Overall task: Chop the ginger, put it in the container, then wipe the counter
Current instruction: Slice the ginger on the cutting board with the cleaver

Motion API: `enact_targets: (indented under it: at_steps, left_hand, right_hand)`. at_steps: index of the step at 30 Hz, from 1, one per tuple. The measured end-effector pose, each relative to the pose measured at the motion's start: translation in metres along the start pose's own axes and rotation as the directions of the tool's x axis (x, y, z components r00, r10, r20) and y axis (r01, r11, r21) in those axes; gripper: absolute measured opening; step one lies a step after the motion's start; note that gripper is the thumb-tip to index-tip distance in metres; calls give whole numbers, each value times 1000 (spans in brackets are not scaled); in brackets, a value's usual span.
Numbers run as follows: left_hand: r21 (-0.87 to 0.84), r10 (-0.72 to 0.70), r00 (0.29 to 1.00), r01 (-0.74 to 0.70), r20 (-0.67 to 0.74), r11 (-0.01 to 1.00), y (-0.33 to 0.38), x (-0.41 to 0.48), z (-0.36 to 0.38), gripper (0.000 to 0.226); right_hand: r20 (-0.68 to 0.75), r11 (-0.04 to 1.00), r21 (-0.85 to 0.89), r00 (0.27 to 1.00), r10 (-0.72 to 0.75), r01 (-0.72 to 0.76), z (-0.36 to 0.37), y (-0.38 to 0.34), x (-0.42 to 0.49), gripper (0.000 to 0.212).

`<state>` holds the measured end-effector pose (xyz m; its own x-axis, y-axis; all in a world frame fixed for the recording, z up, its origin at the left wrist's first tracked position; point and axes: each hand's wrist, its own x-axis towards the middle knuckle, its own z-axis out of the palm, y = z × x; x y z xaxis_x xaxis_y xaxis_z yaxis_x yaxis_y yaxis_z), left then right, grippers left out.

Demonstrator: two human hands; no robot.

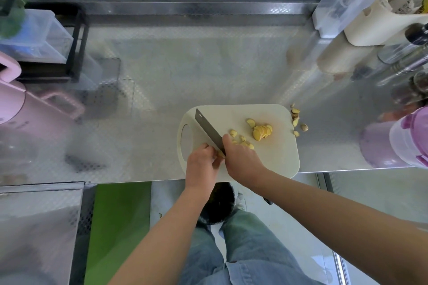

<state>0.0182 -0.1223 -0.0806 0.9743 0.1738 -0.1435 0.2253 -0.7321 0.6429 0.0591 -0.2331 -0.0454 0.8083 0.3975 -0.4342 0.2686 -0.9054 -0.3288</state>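
A: Where is the ginger sitting now?

B: The uncut ginger piece (220, 153) is lying on the near left part of the cutting board (278, 157), mostly hidden between the two hands. The left hand (202, 164) is pinching it with curled fingers, I think so that it is not rolling under the blade.

A: And the knife?

B: The right hand (240, 159) is wrapping closed around the handle and hiding it. The knife (208, 128) is pointing away and to the left, with its edge meeting the ginger just beside the left fingertips.

A: Why are the slices (262, 132) lying apart?

B: They are piling up to the right of the blade, probably to leave the cutting spot free. The peel scraps (296, 120) are lying off the board on the steel counter (185, 71), so that part is needing the wipe later.

A: And the container?

B: A lilac bowl (377, 146) is standing at the right edge, well apart. I cannot tell if it is the one.
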Motion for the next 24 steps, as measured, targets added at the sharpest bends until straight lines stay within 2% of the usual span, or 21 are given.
enact_targets:
  at_steps: [10, 13, 15, 24]
  left_hand:
    - [-47, 2, 1000, -1, 18, 999, -3, -2, -2, 8]
    - [-47, 11, 1000, -9, 26, 999, -4, -2, -2, 6]
    - [-47, 3, 1000, -2, 26, 999, -3, -2, -2, 7]
    - [-42, -20, 1000, 21, 22, 999, -2, 0, -1, 10]
  right_hand:
    - [-43, 991, 130, 999, 23, -17, -10, 12, 1, 14]
    - [-38, 995, 86, 998, -48, 51, -19, 13, -7, 14]
    - [-26, 997, 33, 997, -69, 70, -19, 13, -14, 22]
    - [44, 999, -3, 998, -43, 43, -22, 4, -25, 24]
